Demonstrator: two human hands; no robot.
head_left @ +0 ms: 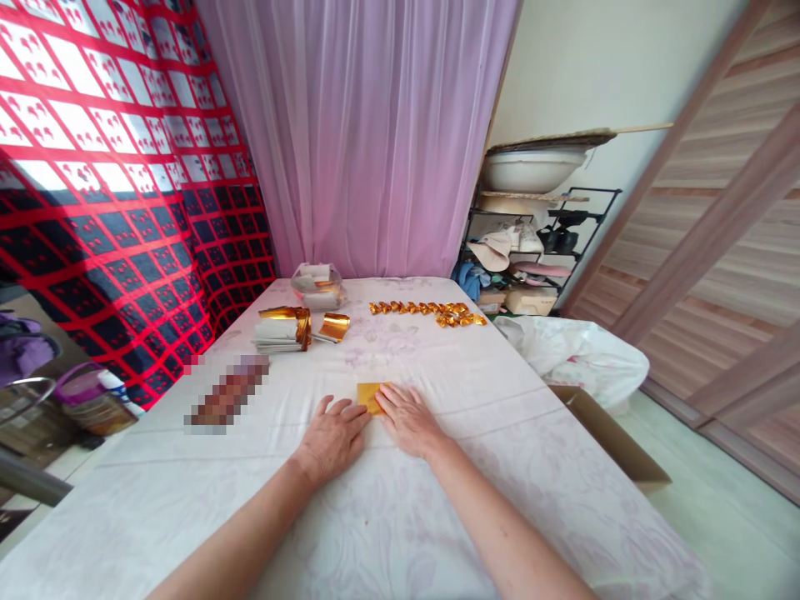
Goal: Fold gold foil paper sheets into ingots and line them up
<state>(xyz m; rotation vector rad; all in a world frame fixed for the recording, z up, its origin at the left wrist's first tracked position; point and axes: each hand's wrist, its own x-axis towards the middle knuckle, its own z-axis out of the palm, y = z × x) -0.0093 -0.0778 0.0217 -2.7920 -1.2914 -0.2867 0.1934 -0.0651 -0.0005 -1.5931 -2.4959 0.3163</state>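
A small gold paper sheet lies flat on the cloth-covered table in front of me. Its surface looks matte yellow-gold. My right hand rests on the sheet's right side, fingers stretched out over it. At the lower left edge of the sheet is my left hand, palm down with fingers spread and the fingertips touching or very close to the paper. Farther back, a stack of gold foil paper sits beside one loose curled foil sheet. Several folded gold foil pieces form a row at the back right.
A clear plastic bag with pale rolls stands at the table's far left. Some pixelated item lies on the left side. Beyond the right edge are a cardboard box, a white plastic bag and a loaded rack. Purple curtains hang behind.
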